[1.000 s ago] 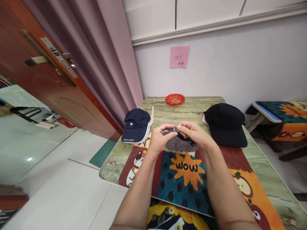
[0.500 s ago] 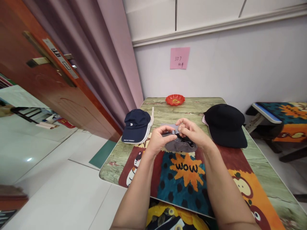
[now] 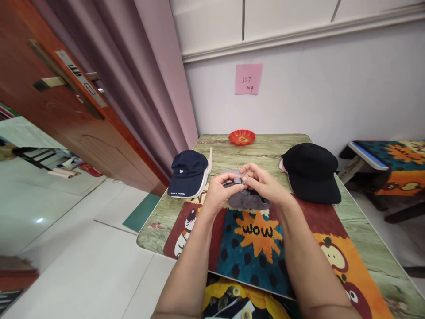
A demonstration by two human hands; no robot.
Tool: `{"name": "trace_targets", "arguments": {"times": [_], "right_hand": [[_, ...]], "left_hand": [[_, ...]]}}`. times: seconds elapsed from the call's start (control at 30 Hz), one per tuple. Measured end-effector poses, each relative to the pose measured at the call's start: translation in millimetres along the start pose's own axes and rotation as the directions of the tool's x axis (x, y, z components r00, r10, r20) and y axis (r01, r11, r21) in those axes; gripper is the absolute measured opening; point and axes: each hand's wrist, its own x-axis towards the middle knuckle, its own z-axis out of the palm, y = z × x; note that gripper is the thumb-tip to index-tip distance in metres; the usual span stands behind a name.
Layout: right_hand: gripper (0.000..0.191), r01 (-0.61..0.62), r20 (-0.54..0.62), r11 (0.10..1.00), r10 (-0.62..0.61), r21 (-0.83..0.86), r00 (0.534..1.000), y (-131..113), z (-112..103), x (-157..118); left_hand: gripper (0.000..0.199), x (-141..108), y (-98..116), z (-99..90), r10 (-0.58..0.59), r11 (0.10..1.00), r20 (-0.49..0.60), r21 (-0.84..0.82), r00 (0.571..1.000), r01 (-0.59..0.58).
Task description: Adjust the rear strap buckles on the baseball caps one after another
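Observation:
A grey cap [image 3: 247,203] rests upside down over the patterned mat, its dark inside facing up. On its left, my left hand [image 3: 218,191] pinches the cap's edge near a small pale strap or buckle piece [image 3: 237,180]. My right hand [image 3: 264,182] has thumb and forefinger closed on the same piece from the right. The fingers partly hide the fastening. To the left sits a navy cap [image 3: 188,167] with white lettering and a pale strap sticking up. A black cap [image 3: 311,170] lies to the right, with something pinkish at its left edge.
A red scalloped dish [image 3: 233,138] stands at the table's far edge. The wood-patterned table [image 3: 215,155] carries a colourful mat [image 3: 229,252]. A wooden door [image 3: 109,146] and purple curtain [image 3: 159,66] are at left. Another table [image 3: 368,155] is at right.
Both hands have come slightly closer together at the fastening, and the right fingers have shifted a little left. The caps on the table stay in place.

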Motion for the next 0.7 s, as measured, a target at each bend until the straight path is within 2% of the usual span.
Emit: {"name": "trace_targets", "arguments": {"times": [0.1,0.2,0.3,0.37,0.5,0.6,0.7], "right_hand": [[0.030,0.022,0.010,0.999,-0.022,-0.043,1.000,1.4,-0.6,0.8],[0.036,0.014,0.027,1.000,-0.014,-0.012,1.000,4.9,0.1,2.4],[0.040,0.006,0.032,1.000,-0.007,0.015,0.999,8.6,1.1,3.4],[0.042,0.000,0.024,1.000,-0.001,0.023,1.000,10.1,1.0,3.3],[0.045,0.009,-0.038,1.000,-0.009,0.008,0.999,8.9,0.2,1.4],[0.042,0.034,-0.062,0.998,-0.037,-0.055,0.997,3.5,2.1,0.5],[0.036,0.059,-0.096,0.979,-0.080,-0.197,0.992,-2.6,6.0,1.0]], "left_hand": [[0.027,-0.8,3.0,-1.5,0.099,0.982,-0.060,0.168,0.993,-0.088],[0.024,-2.8,3.6,-1.9,0.201,0.932,-0.125,0.330,0.972,-0.150],[0.022,-5.7,4.7,0.9,0.204,0.916,-0.149,0.378,0.968,-0.134],[0.024,-7.3,7.0,4.0,0.140,0.950,-0.125,0.298,0.982,-0.098],[0.029,-8.4,12.5,8.4,0.003,1.000,-0.078,0.005,0.997,-0.003],[0.028,-7.9,12.8,9.1,-0.070,0.992,-0.154,-0.116,0.986,0.052],[0.026,-7.4,10.7,9.1,-0.115,0.987,-0.218,-0.138,0.969,0.086]]}}
